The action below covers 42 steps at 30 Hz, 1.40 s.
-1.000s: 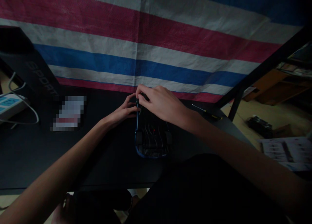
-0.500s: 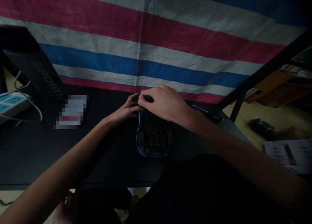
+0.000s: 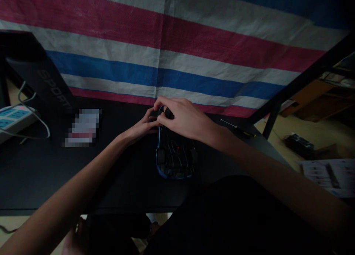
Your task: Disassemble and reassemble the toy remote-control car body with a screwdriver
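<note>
A blue toy car [image 3: 177, 162] lies upside down on the black tabletop [image 3: 130, 188], its dark underside, wheels and a small red light showing. My left hand [image 3: 144, 123] reaches its far left side, fingers apart and gripping the edge. Across the far end of the car bends my right hand [image 3: 181, 116], thumb and forefinger curled around a black wheel [image 3: 168, 113] there. The far right part of the car is hidden under this hand. In the dim light, the fingertips' exact contact is hard to make out.
A screwdriver [image 3: 238, 129] lies to the right. On the left are a blurred-out flat item [image 3: 84, 127], a dark bottle [image 3: 47, 77] and a white power strip [image 3: 16, 120] with a cable. A striped sheet [image 3: 161, 44] hangs behind the table.
My right forefinger has lifted and moved slightly left and away from the thumb, so more of the wheel shows. My left hand and the car have barely moved.
</note>
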### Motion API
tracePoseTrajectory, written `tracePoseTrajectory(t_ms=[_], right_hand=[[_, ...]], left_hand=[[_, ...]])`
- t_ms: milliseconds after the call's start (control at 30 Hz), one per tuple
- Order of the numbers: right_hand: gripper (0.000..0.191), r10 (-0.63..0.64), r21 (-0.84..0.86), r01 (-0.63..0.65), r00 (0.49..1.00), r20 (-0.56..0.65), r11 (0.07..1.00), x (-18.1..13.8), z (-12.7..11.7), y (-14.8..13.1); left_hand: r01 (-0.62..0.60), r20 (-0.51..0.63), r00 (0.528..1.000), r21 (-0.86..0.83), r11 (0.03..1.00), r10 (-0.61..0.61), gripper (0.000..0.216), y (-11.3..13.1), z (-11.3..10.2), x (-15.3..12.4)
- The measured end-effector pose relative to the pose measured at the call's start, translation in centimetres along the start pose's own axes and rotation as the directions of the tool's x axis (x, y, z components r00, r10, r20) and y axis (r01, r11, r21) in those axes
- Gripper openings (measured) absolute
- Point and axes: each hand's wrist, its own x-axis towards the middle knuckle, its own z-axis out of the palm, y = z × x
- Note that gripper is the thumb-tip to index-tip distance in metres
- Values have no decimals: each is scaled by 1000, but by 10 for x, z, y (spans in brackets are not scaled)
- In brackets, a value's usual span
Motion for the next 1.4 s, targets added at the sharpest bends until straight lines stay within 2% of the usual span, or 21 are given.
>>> tracePoseTrajectory(t_ms=[100, 233, 367, 533, 667, 800, 900, 1033, 1133, 1267, 1400], right_hand=[[24, 36, -25, -36, 999, 9, 999, 0, 1, 1], [18, -11, 63, 10, 1000, 10, 998, -1, 4, 2], [20, 83, -114, -85, 996, -24, 990, -2, 3, -1], [21, -10, -104, 9, 1000, -16, 995, -4, 1, -6], [25, 67, -217, -70, 998, -20, 974, -4, -1, -8], [22, -17, -180, 14, 1000, -18, 984, -4, 0, -7], [29, 59, -266, -68, 997, -41, 962, -5, -1, -6], [26, 47, -213, -48, 999, -10, 976, -5, -2, -7], [25, 98, -206, -96, 995, -3, 974, -5, -3, -7], [24, 31, -119, -31, 1000, 1, 992, -4, -2, -1], [23, 84, -130, -84, 996, -7, 988, -4, -1, 4]], left_hand=[[7, -2, 1000, 11, 1000, -7, 85, -1, -1, 1], [8, 19, 1000, 23, 1000, -8, 83, -2, -2, 2], [9, 7, 1000, 19, 1000, -9, 84, -2, -2, 2], [3, 13, 1000, -1, 1000, -3, 85, -3, -3, 2], [20, 3, 1000, 7, 1000, -20, 85, -4, -4, 4], [18, -4, 1000, 8, 1000, -18, 84, -3, -4, 4], [20, -5, 1000, 1, 1000, -20, 86, -3, -3, 3], [11, -2, 1000, 0, 1000, -11, 84, -3, -2, 3], [15, -1, 1000, 5, 1000, -15, 85, -2, -2, 3], [17, 7, 1000, 3, 1000, -17, 82, 0, -1, 2], [18, 8, 1000, -5, 1000, -18, 86, 0, 0, 2]])
